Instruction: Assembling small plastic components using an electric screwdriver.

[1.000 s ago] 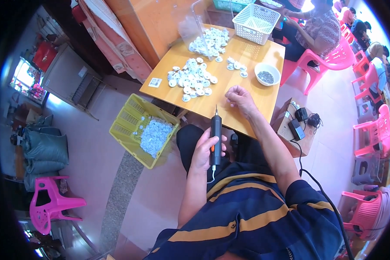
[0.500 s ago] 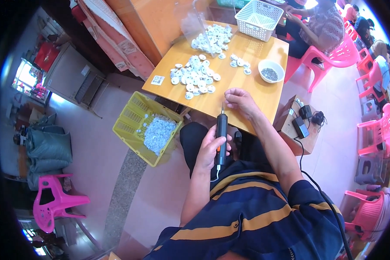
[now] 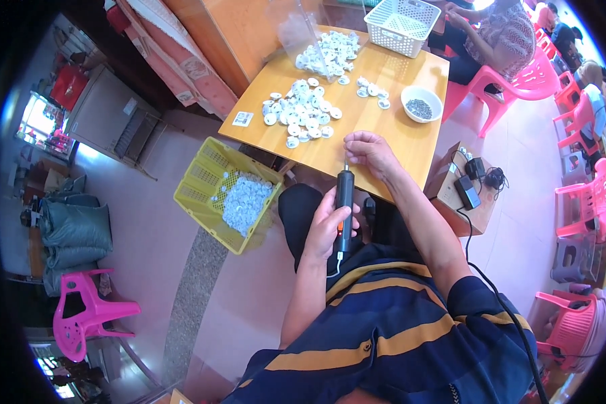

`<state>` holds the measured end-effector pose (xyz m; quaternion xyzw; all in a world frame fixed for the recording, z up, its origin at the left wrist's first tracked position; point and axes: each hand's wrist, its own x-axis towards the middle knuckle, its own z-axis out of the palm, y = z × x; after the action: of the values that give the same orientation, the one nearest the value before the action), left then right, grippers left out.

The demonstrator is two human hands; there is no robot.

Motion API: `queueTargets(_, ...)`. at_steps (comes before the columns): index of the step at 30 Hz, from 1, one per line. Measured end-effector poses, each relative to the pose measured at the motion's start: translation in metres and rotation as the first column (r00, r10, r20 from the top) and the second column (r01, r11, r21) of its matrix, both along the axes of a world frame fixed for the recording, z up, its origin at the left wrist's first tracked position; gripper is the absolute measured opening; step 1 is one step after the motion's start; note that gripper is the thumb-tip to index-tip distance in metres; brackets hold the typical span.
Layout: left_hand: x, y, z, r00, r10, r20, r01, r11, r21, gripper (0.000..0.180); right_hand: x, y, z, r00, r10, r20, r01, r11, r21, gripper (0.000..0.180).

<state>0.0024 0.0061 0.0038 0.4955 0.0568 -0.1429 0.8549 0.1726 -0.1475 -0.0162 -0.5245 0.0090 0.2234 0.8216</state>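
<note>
My left hand (image 3: 325,227) is wrapped round a black electric screwdriver (image 3: 345,202) with an orange switch and a white cable at its lower end. The tool points up and away from me, its bit (image 3: 347,163) reaching the fingers of my right hand (image 3: 371,152). Those fingers are pinched at the bit's tip, by the near edge of the wooden table (image 3: 384,138); whatever they hold is too small to make out. Beyond them lies a pile of round white plastic pieces (image 3: 306,111). A white bowl (image 3: 438,110) of small metal screws stands at the right.
More white pieces (image 3: 333,50) lie by a clear plastic bag at the back, near a white basket (image 3: 400,23). A yellow crate (image 3: 205,202) of white parts sits left on the floor. Adapters and cables (image 3: 468,192) rest on a box at right. Another person (image 3: 498,40) sits beyond.
Both hands keep their hold, with the screwdriver bit still at my right fingertips. The view has shifted slightly, so the table and crate appear a little higher.
</note>
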Motion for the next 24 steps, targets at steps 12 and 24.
queueTargets(12, 0.0, -0.002, 0.001, 1.0, -0.004, -0.017, 0.003, 0.998, -0.056, 0.056, -0.001, -0.001, -0.001, 0.999, 0.04, 0.015, -0.04, 0.999, -0.037, 0.012)
queueTargets(24, 0.0, 0.003, 0.002, 0.998, 0.067, -0.004, -0.066, 0.996, 0.061, 0.06, 0.009, -0.001, 0.019, 0.99, 0.017, 0.137, 0.014, 0.974, -0.226, 0.02)
